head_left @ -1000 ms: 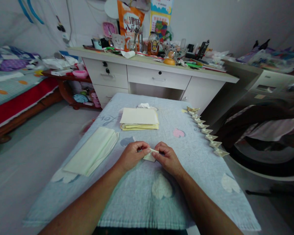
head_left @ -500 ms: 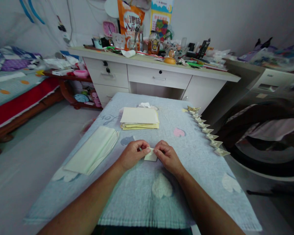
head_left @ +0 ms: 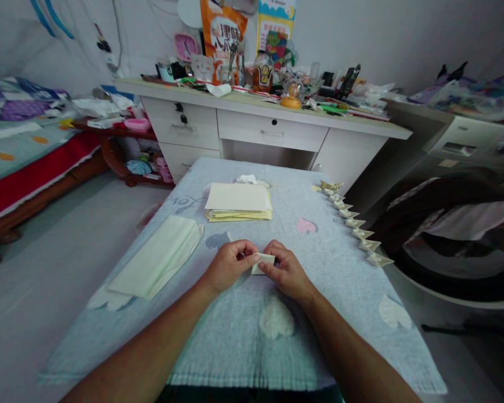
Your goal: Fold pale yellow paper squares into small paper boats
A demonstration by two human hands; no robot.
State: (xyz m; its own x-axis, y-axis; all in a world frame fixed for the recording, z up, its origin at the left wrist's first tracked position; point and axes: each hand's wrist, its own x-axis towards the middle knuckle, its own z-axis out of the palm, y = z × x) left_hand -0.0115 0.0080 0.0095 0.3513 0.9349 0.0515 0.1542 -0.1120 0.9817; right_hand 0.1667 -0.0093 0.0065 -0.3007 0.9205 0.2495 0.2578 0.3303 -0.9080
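A small piece of folded pale paper (head_left: 267, 259) is pinched between both hands, just above the cloth-covered table (head_left: 218, 341). My left hand (head_left: 231, 262) grips its left edge with thumb and forefinger. On the other side, my right hand (head_left: 289, 271) has its thumb across the paper's front, with fingers behind. Beyond the hands lies a stack of cream and yellow paper (head_left: 237, 198). To the left rests a pile of long, pale folded sheets (head_left: 157, 257). Along the table's right edge runs a row of several small folded paper boats (head_left: 368, 245).
A patterned folded piece (head_left: 331, 186) sits at the row's far end. Crumpled white tissue (head_left: 246, 179) lies behind the stack. A white desk (head_left: 273, 131) crowded with jars and packets stands past the table, a washing machine (head_left: 462, 145) at right, a bed (head_left: 21, 151) at left.
My right thumb has moved down and across the front of the paper, and the paper's upper edge now shows to the right above it. My left hand keeps its pinch.
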